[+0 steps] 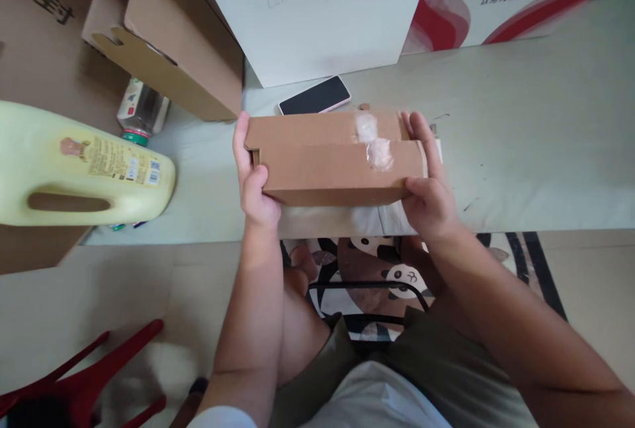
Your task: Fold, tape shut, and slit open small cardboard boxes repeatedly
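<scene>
A small brown cardboard box [317, 167] is held up over the near edge of the table, between my two hands. My left hand [255, 180] grips its left end, thumb on the near side and fingers behind. At the right end, my right hand [429, 183] holds it the same way. Two patches of clear tape [380, 155] show on the box's right half. Just behind the box lies a phone [316, 95] with a dark screen.
A white box [327, 11] and a red-and-white carton [446, 11] stand at the back. On the left are an open cardboard box [183, 31], a clear bottle [141, 110] and a large yellow jug [84, 163]. A red stool [99, 368] is at lower left.
</scene>
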Demonstrator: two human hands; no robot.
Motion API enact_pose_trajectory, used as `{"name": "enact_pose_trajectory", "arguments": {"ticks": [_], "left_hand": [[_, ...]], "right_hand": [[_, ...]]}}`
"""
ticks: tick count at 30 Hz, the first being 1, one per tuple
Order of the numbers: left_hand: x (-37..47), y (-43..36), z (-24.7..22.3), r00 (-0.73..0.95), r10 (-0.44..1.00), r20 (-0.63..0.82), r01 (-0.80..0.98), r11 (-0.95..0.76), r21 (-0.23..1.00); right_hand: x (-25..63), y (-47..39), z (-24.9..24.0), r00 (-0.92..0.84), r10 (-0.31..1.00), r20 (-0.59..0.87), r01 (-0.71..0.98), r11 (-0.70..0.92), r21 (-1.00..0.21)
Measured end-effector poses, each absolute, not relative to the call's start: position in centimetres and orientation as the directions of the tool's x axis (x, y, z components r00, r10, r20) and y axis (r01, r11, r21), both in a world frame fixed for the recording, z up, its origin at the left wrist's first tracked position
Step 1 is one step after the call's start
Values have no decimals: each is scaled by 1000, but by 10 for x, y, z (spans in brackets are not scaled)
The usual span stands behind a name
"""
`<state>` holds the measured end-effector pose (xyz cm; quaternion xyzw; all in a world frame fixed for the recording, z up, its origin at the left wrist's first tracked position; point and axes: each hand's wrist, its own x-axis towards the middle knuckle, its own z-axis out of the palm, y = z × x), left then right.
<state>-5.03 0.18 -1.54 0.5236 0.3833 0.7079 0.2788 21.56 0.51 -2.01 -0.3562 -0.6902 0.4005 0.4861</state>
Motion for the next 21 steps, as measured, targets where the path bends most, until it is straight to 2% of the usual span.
{"name": "enact_pose_trajectory", "arguments": {"ticks": [4,11,15,21], "left_hand": [[-49,-1,-15,-272,826,493,-23,-518,855],[-43,-6,-14,-254,845,471,-125,-512,850],[-40,-8,-12,-264,846,464,-109,-504,857],[-44,-11,-12,-251,864,436,-117,-474,873]], "right_hand": [[211,4,-20,-233,893,384,135,421,-897],[215,2,-13,-277,919,281,246,351,-904],[219,4,-19,-260,901,347,227,407,-885],[218,3,-15,-256,911,325,111,361,-926]]}}
